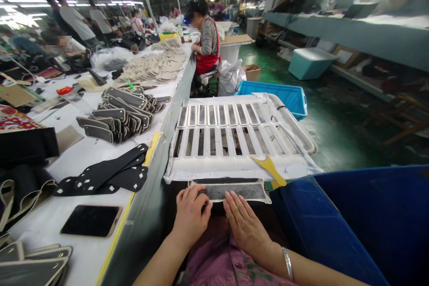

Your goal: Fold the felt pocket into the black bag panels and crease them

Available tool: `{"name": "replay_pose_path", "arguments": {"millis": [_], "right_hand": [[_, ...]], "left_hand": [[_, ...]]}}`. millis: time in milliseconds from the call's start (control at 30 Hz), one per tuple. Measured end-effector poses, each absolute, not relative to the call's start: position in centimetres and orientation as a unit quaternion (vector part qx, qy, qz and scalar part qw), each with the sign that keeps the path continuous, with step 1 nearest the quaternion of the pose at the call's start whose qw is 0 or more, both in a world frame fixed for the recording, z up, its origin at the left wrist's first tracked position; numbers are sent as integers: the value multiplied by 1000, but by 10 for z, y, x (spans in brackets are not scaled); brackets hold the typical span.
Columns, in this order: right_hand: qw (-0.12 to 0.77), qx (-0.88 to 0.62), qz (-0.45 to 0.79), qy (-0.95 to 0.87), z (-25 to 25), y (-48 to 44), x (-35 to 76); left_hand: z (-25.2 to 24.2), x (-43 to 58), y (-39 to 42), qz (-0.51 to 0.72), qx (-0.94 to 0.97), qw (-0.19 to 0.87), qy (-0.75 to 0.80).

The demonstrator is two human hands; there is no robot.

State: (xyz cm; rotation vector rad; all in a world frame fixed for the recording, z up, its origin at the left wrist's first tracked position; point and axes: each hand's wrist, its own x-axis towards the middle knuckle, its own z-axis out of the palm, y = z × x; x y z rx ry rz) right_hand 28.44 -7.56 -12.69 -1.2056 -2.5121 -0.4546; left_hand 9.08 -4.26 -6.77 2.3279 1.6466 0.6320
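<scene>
Across my lap, at the near edge of the rack, lies a long grey panel [246, 191] with a pale fabric border. At its left end is my left hand [191, 210], fingers curled over the top and thumb bent at the near edge, gripping it. My right hand [246, 223] rests with fingers stretched flat, their tips on the panel's near middle edge. Just beyond, a white slatted rack [234, 165] carries a row of similar grey panels with pale rims [203, 115]. A yellow flat tool [270, 170] lies on the rack's near right edge.
On the left workbench [100, 154] are piled grey straps [122, 111], black pieces with metal studs [110, 172] and a phone [91, 220]. A large blue bin [335, 223] stands close on my right. Ahead, a co-worker in a red apron [206, 44] sits at the bench.
</scene>
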Motion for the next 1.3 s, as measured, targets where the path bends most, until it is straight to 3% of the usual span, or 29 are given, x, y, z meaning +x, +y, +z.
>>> {"name": "replay_pose_path", "arguments": {"millis": [567,1000,1300], "right_hand": [[156,-364,-128,-909,-119,-64,240],[134,-350,-119,-920,-111,-63,239],[188,-482,-122,-847,-73,-75,322]], "left_hand": [[-73,53,-44,288,749,150,577],[-99,53,-43,358,681,266,580],[-76,83,-22,140,836,77,525]]}}
